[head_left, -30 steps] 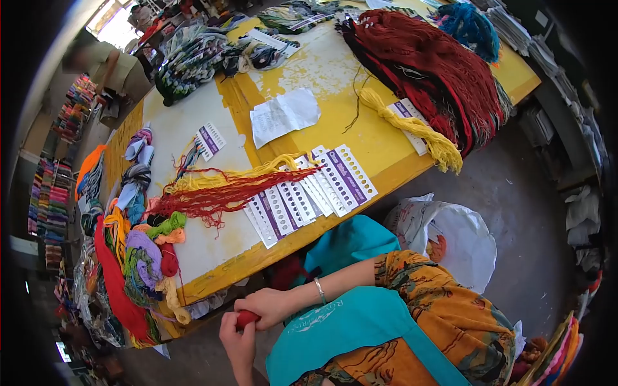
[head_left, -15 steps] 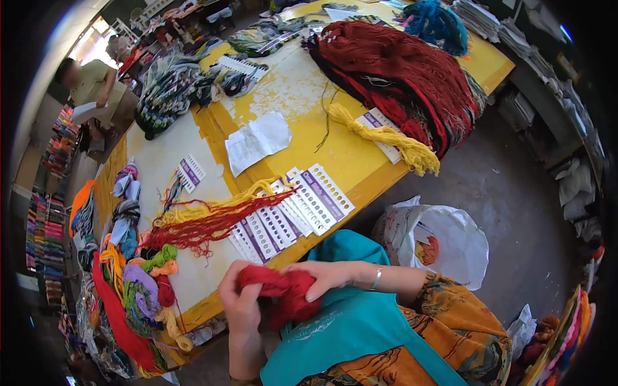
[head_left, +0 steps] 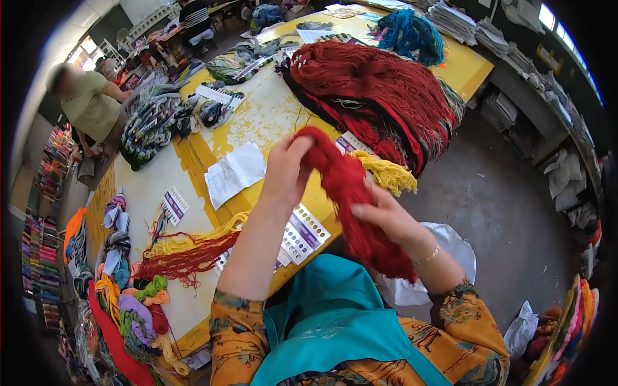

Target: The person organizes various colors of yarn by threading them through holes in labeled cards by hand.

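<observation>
A red skein of yarn [head_left: 344, 183] is stretched out in the air above the table's near edge. My left hand [head_left: 288, 168] is closed round its upper end. Lower down, my right hand [head_left: 391, 220] grips its side with the thumb across the strands, and the loose end hangs below. Behind it a yellow skein [head_left: 393, 174] rests over a card by a large dark red bundle of yarn [head_left: 380, 90]. Under my left forearm, red strands [head_left: 187, 258] and yellow strands reach toward punched cards [head_left: 305, 233], partly hidden by the arm.
A crumpled white paper [head_left: 235, 172] and a small punched card [head_left: 172, 204] lie on the yellow table [head_left: 193, 168]. Multicoloured skeins [head_left: 138, 315] hang at its left edge. A white sack [head_left: 454, 248] stands on the floor at right. Another person [head_left: 90, 103] is at the far left.
Both hands have risen and moved forward over the table edge, away from the apron. The red skein, bunched up before, is now drawn out long. The person at left has shifted posture.
</observation>
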Demonstrator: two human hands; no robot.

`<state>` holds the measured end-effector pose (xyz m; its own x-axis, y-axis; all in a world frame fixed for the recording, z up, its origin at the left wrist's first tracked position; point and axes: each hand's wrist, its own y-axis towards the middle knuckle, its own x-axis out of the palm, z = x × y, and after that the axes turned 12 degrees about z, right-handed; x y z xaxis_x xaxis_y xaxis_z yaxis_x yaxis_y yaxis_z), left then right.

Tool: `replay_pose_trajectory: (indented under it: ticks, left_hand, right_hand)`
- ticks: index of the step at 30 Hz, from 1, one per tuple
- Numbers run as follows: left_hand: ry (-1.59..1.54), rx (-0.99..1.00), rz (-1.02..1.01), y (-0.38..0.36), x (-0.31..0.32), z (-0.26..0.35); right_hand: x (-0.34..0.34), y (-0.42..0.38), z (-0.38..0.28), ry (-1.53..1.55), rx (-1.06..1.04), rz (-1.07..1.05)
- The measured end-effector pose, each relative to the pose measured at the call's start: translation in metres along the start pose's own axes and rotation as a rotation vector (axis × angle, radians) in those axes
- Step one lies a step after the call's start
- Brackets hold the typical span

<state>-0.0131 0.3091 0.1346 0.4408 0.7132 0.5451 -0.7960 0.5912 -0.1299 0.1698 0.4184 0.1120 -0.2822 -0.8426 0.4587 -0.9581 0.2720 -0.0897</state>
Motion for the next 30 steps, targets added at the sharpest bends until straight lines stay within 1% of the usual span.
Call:
replay_pose_trajectory:
  ticks: [1, 2, 4, 5, 7, 8, 9, 10, 12, 13, 14, 15, 16, 17, 18, 19, 23, 24, 25, 26, 29, 30]
  left_hand:
    - [-0.027, 0.028, -0.001, 0.022, 0.003, -0.006]
    - [0.023, 0.067, 0.124, 0.033, 0.009, -0.011]
    - [0.208, 0.162, 0.196, 0.062, -0.005, -0.045]
    - [0.413, 0.319, 0.295, 0.061, -0.002, -0.065]
    - [0.993, 0.775, 0.153, 0.070, -0.025, -0.110]
    - [1.052, 0.876, 0.101, 0.062, -0.023, -0.123]
    - [1.199, 0.837, 0.110, 0.051, -0.020, -0.129]
    - [1.367, 0.911, 0.105, 0.043, -0.018, -0.135]
    - [1.560, 0.846, 0.145, 0.034, -0.016, -0.139]
    - [1.533, 0.871, 0.199, 0.035, -0.017, -0.143]
    - [1.544, 0.858, 0.196, 0.038, -0.021, -0.147]
    - [1.500, 0.881, 0.206, 0.040, -0.024, -0.148]
    - [1.457, 0.901, 0.221, 0.042, -0.028, -0.150]
    - [1.452, 0.910, 0.225, 0.042, -0.030, -0.151]
    - [1.465, 0.891, 0.236, 0.042, -0.032, -0.149]
    - [1.467, 0.885, 0.232, 0.042, -0.032, -0.148]
    - [1.457, 0.857, 0.227, 0.042, -0.031, -0.147]
    - [1.445, 0.850, 0.222, 0.043, -0.031, -0.147]
    - [1.449, 0.840, 0.228, 0.043, -0.031, -0.146]
    - [1.450, 0.826, 0.220, 0.043, -0.031, -0.145]
    - [1.457, 0.796, 0.212, 0.044, -0.030, -0.145]
    - [1.457, 0.787, 0.207, 0.045, -0.031, -0.145]
  right_hand:
    - [-0.002, 0.018, 0.002, -0.008, -0.084, 0.086]
    - [-0.006, 0.034, 0.002, -0.041, -0.078, 0.164]
    - [-0.051, 0.085, 0.028, -0.697, -0.250, 0.225]
    - [-0.049, 0.088, 0.024, -1.029, -0.349, 0.352]
    - [-0.069, 0.111, 0.020, -1.352, -0.482, 0.381]
    - [-0.093, 0.130, 0.034, -1.315, -0.750, 0.538]
    - [-0.097, 0.143, 0.026, -1.376, -0.937, 0.577]
    - [-0.104, 0.157, 0.016, -1.435, -1.126, 0.618]
    - [-0.116, 0.180, 0.007, -1.644, -1.071, 0.559]
    - [-0.125, 0.192, 0.009, -1.742, -1.026, 0.529]
    - [-0.140, 0.206, 0.013, -1.801, -0.816, 0.461]
    - [-0.148, 0.210, 0.011, -1.858, -0.653, 0.468]
    - [-0.172, 0.227, 0.014, -1.762, -0.630, 0.429]
    - [-0.176, 0.232, 0.007, -1.802, -0.530, 0.466]
    - [-0.194, 0.245, 0.009, -1.729, -0.542, 0.460]
    - [-0.202, 0.251, 0.008, -1.726, -0.590, 0.483]
    - [-0.233, 0.268, -0.013, -1.777, -0.539, 0.517]
    - [-0.237, 0.270, -0.022, -1.819, -0.486, 0.521]
    - [-0.248, 0.275, -0.027, -1.852, -0.491, 0.532]
    - [-0.258, 0.282, -0.033, -1.860, -0.419, 0.554]
    - [-0.286, 0.299, -0.043, -1.993, -0.319, 0.677]
    - [-0.299, 0.307, -0.046, -1.982, -0.283, 0.695]
